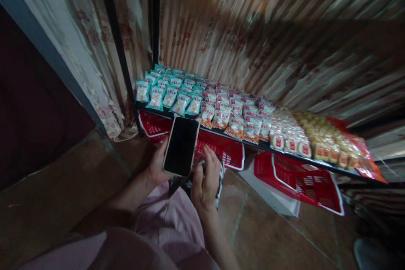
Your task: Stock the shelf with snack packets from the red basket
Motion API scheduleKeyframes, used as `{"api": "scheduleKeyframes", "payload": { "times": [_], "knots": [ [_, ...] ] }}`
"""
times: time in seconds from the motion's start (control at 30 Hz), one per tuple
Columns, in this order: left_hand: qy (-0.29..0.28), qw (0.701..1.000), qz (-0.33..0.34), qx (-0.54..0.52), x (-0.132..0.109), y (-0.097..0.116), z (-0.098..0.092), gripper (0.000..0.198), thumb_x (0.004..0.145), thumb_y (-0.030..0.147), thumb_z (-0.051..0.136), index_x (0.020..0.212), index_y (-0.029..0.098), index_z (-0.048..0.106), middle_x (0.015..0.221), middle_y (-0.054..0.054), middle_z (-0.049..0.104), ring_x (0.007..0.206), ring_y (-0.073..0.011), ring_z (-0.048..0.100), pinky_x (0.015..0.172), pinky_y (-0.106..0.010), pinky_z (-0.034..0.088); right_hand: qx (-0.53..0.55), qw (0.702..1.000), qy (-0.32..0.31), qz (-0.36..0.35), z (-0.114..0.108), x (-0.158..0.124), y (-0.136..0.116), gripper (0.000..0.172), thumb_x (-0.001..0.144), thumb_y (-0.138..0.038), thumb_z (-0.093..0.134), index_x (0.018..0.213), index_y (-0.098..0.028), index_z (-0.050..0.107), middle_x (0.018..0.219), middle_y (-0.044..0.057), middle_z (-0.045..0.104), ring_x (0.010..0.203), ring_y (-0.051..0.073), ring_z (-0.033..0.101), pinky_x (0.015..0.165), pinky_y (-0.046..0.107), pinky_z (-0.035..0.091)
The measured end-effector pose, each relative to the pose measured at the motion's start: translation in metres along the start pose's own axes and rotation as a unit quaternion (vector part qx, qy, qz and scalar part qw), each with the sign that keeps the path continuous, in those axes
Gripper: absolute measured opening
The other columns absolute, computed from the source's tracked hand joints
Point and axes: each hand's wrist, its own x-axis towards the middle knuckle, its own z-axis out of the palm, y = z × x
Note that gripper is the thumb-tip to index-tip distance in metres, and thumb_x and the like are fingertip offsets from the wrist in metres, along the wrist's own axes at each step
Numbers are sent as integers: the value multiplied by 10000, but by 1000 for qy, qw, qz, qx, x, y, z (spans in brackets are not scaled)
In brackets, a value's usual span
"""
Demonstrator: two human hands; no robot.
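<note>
My left hand [158, 162] grips a smartphone [181, 147] with a dark screen and a pale case, tilted in front of my lap. Just to the right of the phone, my right hand [208, 179] is open, thumb apart from the other fingers, holding nothing that I can see. Beyond the phone, a black shelf [218, 132] carries rows of small snack bags. Teal and white bags [171, 95] sit at its left end, and red and white bags [221, 114] fill the middle. Clear-wrapped round white pastries [291, 146] and yellowish ones [330, 152] lie farther right.
Under the shelf stand red plastic baskets [294, 177] with white handles, one above a white box [278, 202]. An orange-red package [368, 162] lies at the shelf's right end. Black uprights [115, 29] and pleated floral curtains [202, 29] rise behind. Brown tiles cover the floor [253, 228].
</note>
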Motion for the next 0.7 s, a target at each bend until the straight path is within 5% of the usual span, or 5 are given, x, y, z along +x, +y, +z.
{"api": "scheduleKeyframes", "payload": {
  "times": [0.43, 0.7],
  "knots": [
    [33, 999, 12, -21, 0, -4, 0, 579, 963, 510, 315, 1157, 73, 641, 1068, -139, 707, 1100, -256, 621, 1037, -415, 395, 133, 978, -37, 158, 7, -5, -3, 402, 959, -362, 349, 1254, -189, 559, 1166, 93, 633, 1056, 196, 598, 872, 359, 496],
    [42, 998, 42, -9, 3, -6, -3, 416, 930, 396, 448, 1071, 84, 684, 972, -112, 735, 1013, -256, 663, 989, -395, 442, 141, 972, -53, 182, 9, -12, 8, 461, 961, -421, 324, 1288, -188, 549, 1121, 104, 659, 1003, 210, 628, 801, 365, 523]
  ]
}}
